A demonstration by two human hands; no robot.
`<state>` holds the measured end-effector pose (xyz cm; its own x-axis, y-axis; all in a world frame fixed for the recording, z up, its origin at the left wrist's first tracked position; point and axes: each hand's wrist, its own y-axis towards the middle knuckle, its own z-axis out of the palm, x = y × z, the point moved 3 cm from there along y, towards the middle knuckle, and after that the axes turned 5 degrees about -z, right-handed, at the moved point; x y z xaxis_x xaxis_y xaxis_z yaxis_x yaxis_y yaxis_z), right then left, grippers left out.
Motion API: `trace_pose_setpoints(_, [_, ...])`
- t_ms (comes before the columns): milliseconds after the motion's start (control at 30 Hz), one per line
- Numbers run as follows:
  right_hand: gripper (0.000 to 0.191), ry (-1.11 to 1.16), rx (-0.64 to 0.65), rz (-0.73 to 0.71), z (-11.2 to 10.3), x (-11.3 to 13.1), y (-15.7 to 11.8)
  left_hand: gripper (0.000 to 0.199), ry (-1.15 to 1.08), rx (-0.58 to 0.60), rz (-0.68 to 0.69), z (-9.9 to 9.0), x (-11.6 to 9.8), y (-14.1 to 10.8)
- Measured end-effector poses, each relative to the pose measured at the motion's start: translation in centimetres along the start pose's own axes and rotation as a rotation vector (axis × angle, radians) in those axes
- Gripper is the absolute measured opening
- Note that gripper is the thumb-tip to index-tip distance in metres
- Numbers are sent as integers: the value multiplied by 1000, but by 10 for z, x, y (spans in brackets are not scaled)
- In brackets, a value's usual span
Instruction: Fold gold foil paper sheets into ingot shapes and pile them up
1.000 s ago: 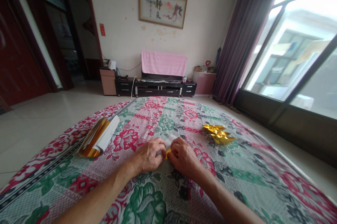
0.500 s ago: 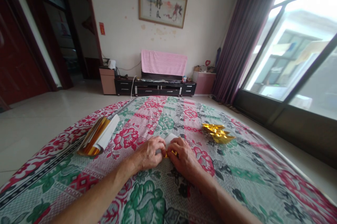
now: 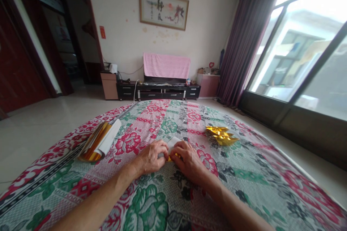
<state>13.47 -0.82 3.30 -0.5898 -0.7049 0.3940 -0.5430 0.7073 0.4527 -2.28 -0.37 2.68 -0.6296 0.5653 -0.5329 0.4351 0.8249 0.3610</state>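
Both hands meet over a small sheet of gold foil paper (image 3: 173, 141), white on one side with a gold folded edge near me. My left hand (image 3: 153, 155) has its fingers curled on the left end of the sheet. On the right end, my right hand (image 3: 187, 157) presses with bent fingers and thumb. Much of the paper is hidden under the fingers. To the right lie several folded gold foil pieces (image 3: 222, 136) with pointed ends. A loose roll of gold and white paper sheets (image 3: 99, 142) rests at the left.
A flowered cloth (image 3: 148, 205) covers the round table. Beyond it stand a low black TV cabinet (image 3: 168, 93) and a pink cloth (image 3: 166, 64) draped over a screen. A purple curtain (image 3: 249, 39) and a window are on the right.
The view has shifted slightly. Both hands stay on the paper, with small finger movements along its gold edge.
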Motion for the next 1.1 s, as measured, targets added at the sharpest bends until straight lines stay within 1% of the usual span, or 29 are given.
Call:
trace_pose_setpoints(100, [18, 12, 2, -25, -2, 1, -1, 19, -5, -6, 6, 0, 0, 0])
trace_pose_setpoints(167, [20, 4, 0, -14, -1, 2, -2, 20, -3, -2, 6, 1, 1, 0])
trace_pose_setpoints(233, [17, -17, -15, 16, 0, 3, -3, 20, 5, 6, 2, 1, 2, 1])
trace_pose_setpoints(367, [5, -56, -65, 67, 6, 5, -3, 18, 23, 1, 6, 1, 4, 1])
trace_pose_setpoints(533, [3, -56, -57, 107, 12, 2, 0, 17, 16, 1, 25, 1, 1, 0])
trace_pose_setpoints(667, [7, -60, -31, 136, 11, 0, 0, 17, 11, 15, 8, -1, -2, 1])
trace_pose_setpoints(767, [12, -66, -20, 147, 8, 1, 0, 17, -18, 46, -1, -4, 1, 2])
trace_pose_setpoints(900, [17, -75, -22, 147, 7, 5, 1, 24, -63, 94, -1, -7, 6, 3])
trace_pose_setpoints(1000, [16, -93, -31, 167, 7, 6, 1, 27, -63, 102, -5, -8, 7, 3])
trace_pose_setpoints(1100, [10, -92, -33, 157, 7, 8, 1, 29, -62, 108, -7, -8, 6, 3])
